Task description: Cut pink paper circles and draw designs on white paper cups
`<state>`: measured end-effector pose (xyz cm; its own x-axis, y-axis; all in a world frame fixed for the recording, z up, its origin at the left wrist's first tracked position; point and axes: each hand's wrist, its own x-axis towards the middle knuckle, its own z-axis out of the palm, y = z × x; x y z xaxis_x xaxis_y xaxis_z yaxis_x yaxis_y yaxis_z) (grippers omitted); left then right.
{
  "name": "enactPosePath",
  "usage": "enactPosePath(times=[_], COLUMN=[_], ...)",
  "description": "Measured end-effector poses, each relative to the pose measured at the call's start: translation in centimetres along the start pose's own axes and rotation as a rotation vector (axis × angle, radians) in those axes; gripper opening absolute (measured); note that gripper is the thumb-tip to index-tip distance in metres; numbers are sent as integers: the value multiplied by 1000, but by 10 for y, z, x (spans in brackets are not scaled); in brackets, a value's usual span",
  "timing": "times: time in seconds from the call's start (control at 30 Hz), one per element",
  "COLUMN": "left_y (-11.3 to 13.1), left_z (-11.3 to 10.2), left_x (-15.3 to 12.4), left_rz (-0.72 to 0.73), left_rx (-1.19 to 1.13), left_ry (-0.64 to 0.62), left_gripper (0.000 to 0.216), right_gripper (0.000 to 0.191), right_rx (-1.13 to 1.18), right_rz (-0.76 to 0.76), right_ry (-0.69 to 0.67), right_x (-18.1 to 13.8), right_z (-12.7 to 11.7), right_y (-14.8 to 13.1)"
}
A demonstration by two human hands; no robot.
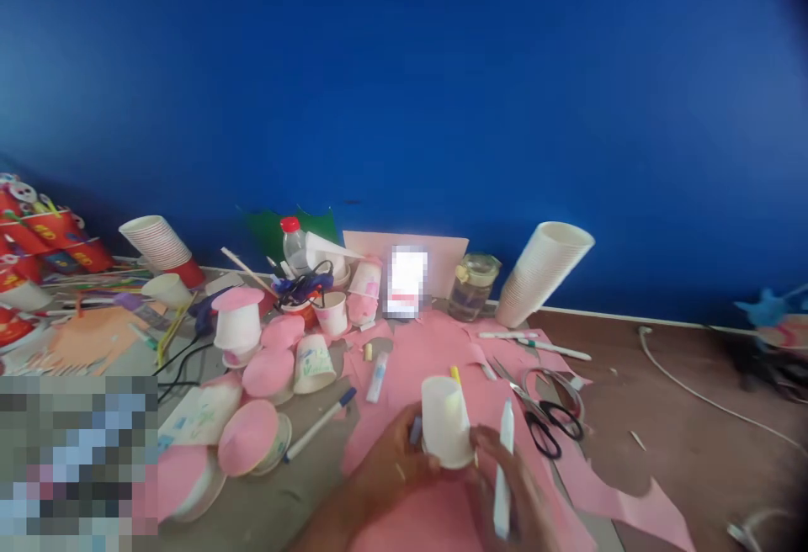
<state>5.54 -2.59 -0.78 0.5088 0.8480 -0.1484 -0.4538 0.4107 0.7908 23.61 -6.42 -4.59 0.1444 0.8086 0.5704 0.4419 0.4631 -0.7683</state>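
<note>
A white paper cup (pixel 443 421) stands upside down between my hands above the pink paper (pixel 435 350). My left hand (pixel 391 468) is closed round its left side and lower rim; a small grey-blue piece (pixel 416 429) shows at the fingers. My right hand (pixel 521 493) holds a white marker (pixel 502 485) roughly upright, and its fingertips meet the cup's right side. A pale yellow patch shows on the cup's wall. Black-handled scissors (pixel 544 426) lie to the right, and a glue stick (pixel 377 377) lies behind my left hand.
Pink-topped cups (pixel 248 437) crowd the left side, with a blue-capped marker (pixel 321 424) beside them. At the back stand a phone (pixel 406 281), a glass jar (pixel 472 287) and a leaning stack of cups (pixel 544 270). A white cable (pixel 700 405) runs along the right.
</note>
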Motion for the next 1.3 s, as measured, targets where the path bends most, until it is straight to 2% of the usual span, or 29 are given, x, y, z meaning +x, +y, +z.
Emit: enactPosePath(times=[0.1,0.17,0.27,0.33,0.43,0.53,0.63,0.8,0.97,1.2,1.3], left_y=[4,7,8,5,4,7,11,7,3,11,12], left_z=[0,0,2,7,13,17,18,13,13,24,22], left_x=[-1,-1,-2,-3,-5,-8,-12,-9,-5,-13,-12], left_rz=[22,76,163,225,283,301,347,332,213,150,150], left_rx=[169,285,438,474,474,474,496,360,53,2,26], left_ry=[-46,-32,15,87,148,126,63,5,-157,-154,-107], left_gripper=[74,73,76,75,68,64,62,50,49,45,40], right_gripper=[34,30,24,21,28,37,42,46,40,33,36], right_rx=[-175,-198,-186,-155,-77,-2,71,152,183,171,176], right_rz=[-137,-230,-282,-227,-94,54,138,211,206,172,122], right_ry=[-87,-160,-112,-54,22,62,100,93,153,108,123], right_x=[6,15,26,28,28,30,30,31,36,29,28], right_z=[-8,-10,-5,2,15,26,34,32,22,32,32], right_y=[-10,-14,-16,-17,-20,-25,-25,-20,-18,-13,-16])
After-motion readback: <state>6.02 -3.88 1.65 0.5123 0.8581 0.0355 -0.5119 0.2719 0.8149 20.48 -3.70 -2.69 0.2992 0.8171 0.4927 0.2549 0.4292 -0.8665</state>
